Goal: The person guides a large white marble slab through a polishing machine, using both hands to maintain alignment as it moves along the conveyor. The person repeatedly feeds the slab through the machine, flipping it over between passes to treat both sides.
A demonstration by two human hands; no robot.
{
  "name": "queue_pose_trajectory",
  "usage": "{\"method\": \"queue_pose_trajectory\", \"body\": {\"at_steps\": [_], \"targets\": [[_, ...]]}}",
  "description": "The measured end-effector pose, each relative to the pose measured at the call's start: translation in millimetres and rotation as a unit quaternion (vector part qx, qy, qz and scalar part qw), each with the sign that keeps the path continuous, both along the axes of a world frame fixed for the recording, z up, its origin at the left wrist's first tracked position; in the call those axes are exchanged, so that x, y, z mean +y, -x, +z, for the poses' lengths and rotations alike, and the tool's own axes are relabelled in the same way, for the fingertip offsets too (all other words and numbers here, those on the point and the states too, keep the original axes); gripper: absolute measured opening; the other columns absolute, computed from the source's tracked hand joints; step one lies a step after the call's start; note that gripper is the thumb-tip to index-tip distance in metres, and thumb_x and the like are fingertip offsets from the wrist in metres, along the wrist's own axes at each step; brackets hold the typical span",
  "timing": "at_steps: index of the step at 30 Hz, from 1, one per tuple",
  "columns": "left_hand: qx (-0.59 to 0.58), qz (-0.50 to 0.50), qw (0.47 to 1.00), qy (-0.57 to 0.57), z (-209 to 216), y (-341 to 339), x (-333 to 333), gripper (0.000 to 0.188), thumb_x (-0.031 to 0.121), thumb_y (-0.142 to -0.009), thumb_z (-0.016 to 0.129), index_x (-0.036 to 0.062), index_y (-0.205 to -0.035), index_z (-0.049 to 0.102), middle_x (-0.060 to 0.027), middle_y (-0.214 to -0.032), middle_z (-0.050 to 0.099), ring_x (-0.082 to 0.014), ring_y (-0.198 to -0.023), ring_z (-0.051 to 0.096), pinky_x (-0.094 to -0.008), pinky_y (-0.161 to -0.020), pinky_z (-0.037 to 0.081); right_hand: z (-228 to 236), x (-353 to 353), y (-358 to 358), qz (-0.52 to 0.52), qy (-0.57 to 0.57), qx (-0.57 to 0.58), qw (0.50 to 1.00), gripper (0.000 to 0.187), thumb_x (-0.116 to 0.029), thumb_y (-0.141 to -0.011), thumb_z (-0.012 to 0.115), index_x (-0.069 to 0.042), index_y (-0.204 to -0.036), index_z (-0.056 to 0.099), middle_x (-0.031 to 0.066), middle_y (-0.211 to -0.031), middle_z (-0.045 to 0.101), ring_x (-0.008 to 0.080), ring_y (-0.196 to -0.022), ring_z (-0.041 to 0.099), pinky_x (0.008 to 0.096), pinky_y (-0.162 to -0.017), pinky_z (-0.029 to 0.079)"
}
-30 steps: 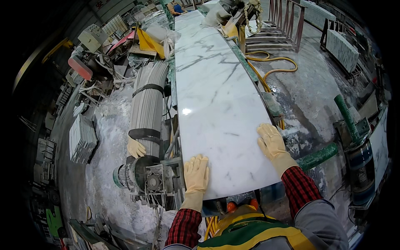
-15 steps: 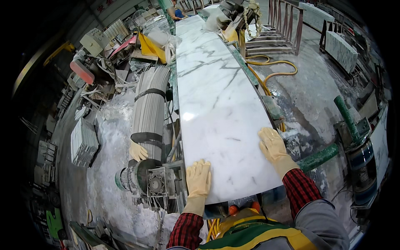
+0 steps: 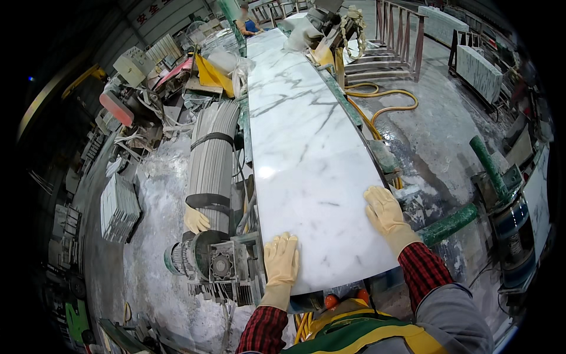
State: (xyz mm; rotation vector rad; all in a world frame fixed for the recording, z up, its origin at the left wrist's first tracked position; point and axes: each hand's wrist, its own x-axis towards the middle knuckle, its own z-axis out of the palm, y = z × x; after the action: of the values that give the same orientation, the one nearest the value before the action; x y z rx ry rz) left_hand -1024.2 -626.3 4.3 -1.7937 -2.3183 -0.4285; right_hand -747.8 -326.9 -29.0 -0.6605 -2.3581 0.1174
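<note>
A long white marble slab (image 3: 306, 153) with grey veins lies flat on a machine bed and runs away from me. My left hand (image 3: 280, 259), in a cream rubber glove, lies flat on the slab's near left corner. My right hand (image 3: 384, 209), gloved the same way, presses flat on the near right edge. Both palms rest on the stone with fingers spread, and neither grips anything.
A ribbed grey roller with a motor and gearbox (image 3: 211, 177) runs along the slab's left side, with a spare glove (image 3: 196, 220) beside it. Yellow hoses (image 3: 377, 112) and a green pipe (image 3: 448, 224) lie on the wet floor at right. A person (image 3: 243, 17) stands at the far end.
Both hands have slid slightly toward me and to the right along the slab's near end, staying flat on the stone. The view has shifted a little.
</note>
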Motion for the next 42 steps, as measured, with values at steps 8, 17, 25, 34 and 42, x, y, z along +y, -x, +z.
{"method": "queue_pose_trajectory", "body": {"at_steps": [8, 17, 25, 34, 42], "targets": [[-0.003, 0.001, 1.0, 0.008, 0.0, -1.7, -4.8, 0.043, 0.022, -0.105, 0.071, 0.011, -0.146, 0.066, -0.0188, -0.155, 0.065, -0.0431, -0.145, 0.058, -0.0583, -0.123, 0.041, -1.5, -2.6, -3.6, 0.008, 0.005, -0.002, 1.0, 0.045, -0.017, -0.095, 0.076, -0.005, -0.138, 0.071, 0.02, -0.147, 0.071, 0.04, -0.142, 0.063, 0.0545, -0.126, 0.046], [-0.018, -0.006, 1.0, 0.011, 2.6, -6.3, -8.9, 0.046, 0.023, -0.105, 0.071, 0.0115, -0.149, 0.066, -0.0184, -0.155, 0.066, -0.0427, -0.144, 0.06, -0.0588, -0.124, 0.04, 6.8, -9.0, -9.4, 0.009, 0.005, -0.009, 1.0, 0.043, -0.016, -0.095, 0.076, -0.004, -0.136, 0.071, 0.0201, -0.145, 0.071, 0.041, -0.139, 0.064, 0.0547, -0.123, 0.048], [-0.02, -0.008, 1.0, 0.01, -1.3, -7.9, -13.6, 0.047, 0.019, -0.103, 0.071, 0.0098, -0.149, 0.066, -0.0208, -0.156, 0.065, -0.0463, -0.143, 0.059, -0.06, -0.125, 0.04, 10.3, -14.5, -11.0, 0.008, 0.003, 0.007, 1.0, 0.042, -0.017, -0.095, 0.076, -0.005, -0.134, 0.071, 0.0194, -0.143, 0.072, 0.0407, -0.136, 0.065, 0.0552, -0.121, 0.049], [-0.018, 0.0, 1.0, 0.015, -4.1, -11.4, -18.9, 0.047, 0.021, -0.104, 0.07, 0.01, -0.15, 0.066, -0.0204, -0.156, 0.066, -0.0462, -0.144, 0.06, -0.0607, -0.125, 0.04, 10.7, -19.6, -15.1, 0.007, 0.03, -0.002, 1.0, 0.043, -0.017, -0.094, 0.078, -0.005, -0.135, 0.071, 0.0195, -0.144, 0.072, 0.0412, -0.138, 0.064, 0.0551, -0.123, 0.048], [-0.008, 0.002, 1.0, 0.02, -6.8, -12.5, -23.5, 0.046, 0.025, -0.105, 0.071, 0.0128, -0.149, 0.066, -0.019, -0.157, 0.066, -0.0451, -0.146, 0.06, -0.061, -0.124, 0.041, 12.4, -24.4, -17.1, 0.01, 0.032, 0.008, 0.999, 0.042, -0.014, -0.094, 0.077, -0.004, -0.134, 0.07, 0.0205, -0.143, 0.071, 0.043, -0.137, 0.063, 0.0549, -0.122, 0.049]]}}
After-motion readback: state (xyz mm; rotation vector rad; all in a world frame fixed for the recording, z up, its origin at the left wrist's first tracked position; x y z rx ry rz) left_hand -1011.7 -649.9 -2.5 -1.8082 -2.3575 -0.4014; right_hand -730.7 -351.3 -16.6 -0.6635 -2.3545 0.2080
